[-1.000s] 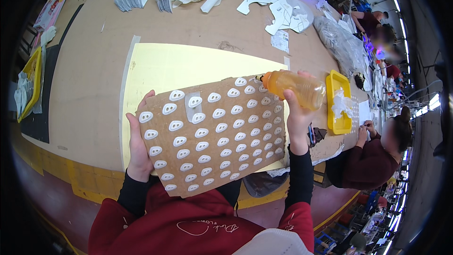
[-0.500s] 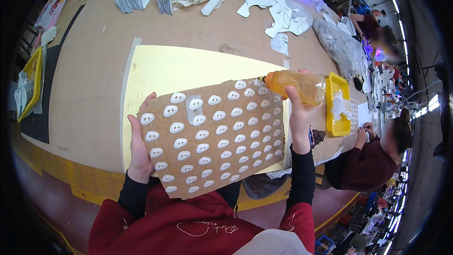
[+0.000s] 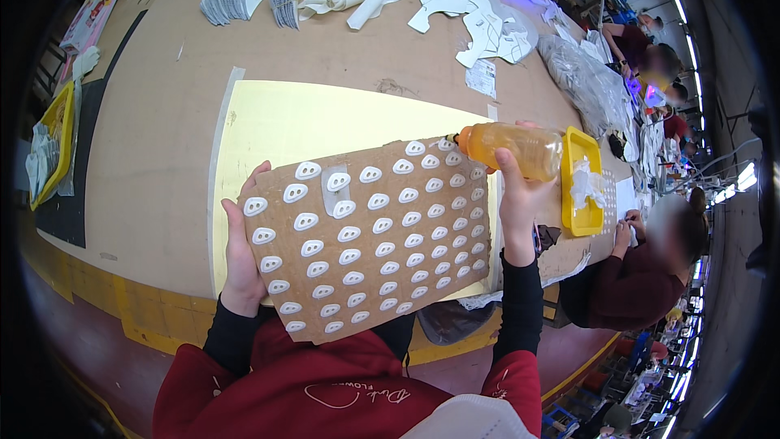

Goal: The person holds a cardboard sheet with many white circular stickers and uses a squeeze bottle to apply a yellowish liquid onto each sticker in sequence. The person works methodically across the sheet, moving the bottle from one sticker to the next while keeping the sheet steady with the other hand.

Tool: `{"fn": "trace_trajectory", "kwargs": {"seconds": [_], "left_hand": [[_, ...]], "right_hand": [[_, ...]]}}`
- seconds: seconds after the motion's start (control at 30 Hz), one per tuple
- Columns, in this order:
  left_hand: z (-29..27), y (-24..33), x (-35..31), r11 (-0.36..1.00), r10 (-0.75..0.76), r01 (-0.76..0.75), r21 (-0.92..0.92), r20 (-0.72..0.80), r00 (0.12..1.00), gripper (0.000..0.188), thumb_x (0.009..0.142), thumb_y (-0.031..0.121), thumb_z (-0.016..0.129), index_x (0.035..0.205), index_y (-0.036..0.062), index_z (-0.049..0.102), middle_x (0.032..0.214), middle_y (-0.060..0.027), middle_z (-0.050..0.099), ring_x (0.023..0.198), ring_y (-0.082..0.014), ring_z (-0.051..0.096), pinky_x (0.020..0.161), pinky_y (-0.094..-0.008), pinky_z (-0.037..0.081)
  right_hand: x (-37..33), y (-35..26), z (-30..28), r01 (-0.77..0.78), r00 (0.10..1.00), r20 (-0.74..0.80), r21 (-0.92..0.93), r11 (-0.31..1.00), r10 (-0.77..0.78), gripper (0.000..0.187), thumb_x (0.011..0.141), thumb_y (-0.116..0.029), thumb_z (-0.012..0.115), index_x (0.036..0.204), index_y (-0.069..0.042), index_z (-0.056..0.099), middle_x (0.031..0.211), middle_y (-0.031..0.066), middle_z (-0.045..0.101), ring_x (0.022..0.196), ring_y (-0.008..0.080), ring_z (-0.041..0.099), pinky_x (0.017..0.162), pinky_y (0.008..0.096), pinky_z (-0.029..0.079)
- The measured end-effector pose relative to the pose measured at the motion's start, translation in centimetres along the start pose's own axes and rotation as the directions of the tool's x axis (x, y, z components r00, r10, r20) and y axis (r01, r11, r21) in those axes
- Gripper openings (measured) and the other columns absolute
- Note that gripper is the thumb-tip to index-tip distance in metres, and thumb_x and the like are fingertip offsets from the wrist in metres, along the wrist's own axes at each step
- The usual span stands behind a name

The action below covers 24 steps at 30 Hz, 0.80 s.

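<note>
My left hand [image 3: 241, 252] grips the left edge of a brown cardboard sheet [image 3: 370, 278], thumb on top and fingers behind. Rows of small white rounded-triangular pieces [image 3: 349, 233], each with two holes, cover the sheet, and a strip of clear tape lies near its upper left. The sheet is held tilted over a pale yellow board [image 3: 276, 122]. In my right hand [image 3: 520, 199] is a clear squeeze bottle [image 3: 516, 149] of amber liquid, lying almost level. Its orange cap and dark narrow tip point left, at a white piece in the sheet's upper right corner.
A yellow tray [image 3: 571, 187] with crumpled white material stands right of the bottle. White cut pieces [image 3: 467, 12], stacks of grey-white parts [image 3: 233, 0] and a plastic bag [image 3: 581, 85] lie along the far side. A co-worker in dark red [image 3: 642, 289] sits at the right.
The view has shifted very slightly. Both hands, the sheet and the bottle keep nearly the same places, with the tip still at the upper right corner.
</note>
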<state>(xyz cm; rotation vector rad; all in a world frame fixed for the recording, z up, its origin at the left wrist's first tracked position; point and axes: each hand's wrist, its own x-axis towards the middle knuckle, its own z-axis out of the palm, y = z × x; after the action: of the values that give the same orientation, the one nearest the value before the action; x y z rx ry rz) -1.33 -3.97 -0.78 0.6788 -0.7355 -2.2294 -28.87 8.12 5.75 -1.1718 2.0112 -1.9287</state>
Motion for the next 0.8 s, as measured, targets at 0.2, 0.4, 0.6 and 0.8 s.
{"fn": "trace_trajectory", "kwargs": {"seconds": [0.2, 0.4, 0.6, 0.8], "left_hand": [[-0.2, 0.1, 0.0, 1.0, -0.002, 0.002, -0.012, 0.017, 1.0, 0.064, 0.092, 0.057, 0.014, 0.138, 0.0135, 0.024, 0.136, -0.0088, 0.035, 0.126, -0.0221, 0.037, 0.1, -0.0391, 0.041], [0.0, 0.1, -0.1, 1.0, -0.001, 0.001, -0.014, 0.01, 1.0, 0.064, 0.092, 0.057, 0.014, 0.138, 0.0131, 0.024, 0.135, -0.0091, 0.035, 0.126, -0.0221, 0.037, 0.099, -0.0391, 0.041], [0.0, 0.0, 0.0, 1.0, 0.006, -0.006, -0.002, 0.007, 1.0, 0.064, 0.093, 0.056, 0.014, 0.138, 0.0123, 0.024, 0.135, -0.0093, 0.036, 0.125, -0.0219, 0.038, 0.099, -0.0387, 0.041], [-0.1, -0.1, -0.1, 1.0, 0.019, -0.019, 0.007, -0.004, 1.0, 0.064, 0.093, 0.056, 0.015, 0.138, 0.0114, 0.025, 0.135, -0.0093, 0.036, 0.125, -0.0217, 0.038, 0.1, -0.0383, 0.04]], "right_hand": [[0.0, 0.1, 0.3, -0.003, 1.0, -0.019, 0.014, 1.0, 0.003, 0.042, 0.076, -0.008, 0.072, 0.11, 0.003, 0.049, 0.095, 0.0101, 0.06, 0.082, 0.0139, 0.061, 0.063, 0.0231, 0.052], [0.0, 0.2, 0.1, -0.025, 0.999, -0.032, 0.027, 0.999, 0.026, 0.04, 0.078, -0.008, 0.069, 0.11, 0.002, 0.048, 0.097, 0.0106, 0.058, 0.08, 0.015, 0.061, 0.056, 0.0236, 0.052], [-0.1, 0.4, -0.6, -0.045, 0.999, -0.004, -0.03, 0.999, 0.045, 0.038, 0.08, -0.008, 0.066, 0.111, 0.002, 0.046, 0.099, 0.011, 0.056, 0.079, 0.0165, 0.06, 0.053, 0.0246, 0.051], [0.0, 0.4, -0.8, -0.071, 0.997, 0.002, -0.022, 0.997, 0.071, 0.03, 0.081, -0.011, 0.064, 0.105, 0.003, 0.05, 0.088, 0.0095, 0.06, 0.067, 0.015, 0.06, 0.048, 0.0242, 0.047]]}}
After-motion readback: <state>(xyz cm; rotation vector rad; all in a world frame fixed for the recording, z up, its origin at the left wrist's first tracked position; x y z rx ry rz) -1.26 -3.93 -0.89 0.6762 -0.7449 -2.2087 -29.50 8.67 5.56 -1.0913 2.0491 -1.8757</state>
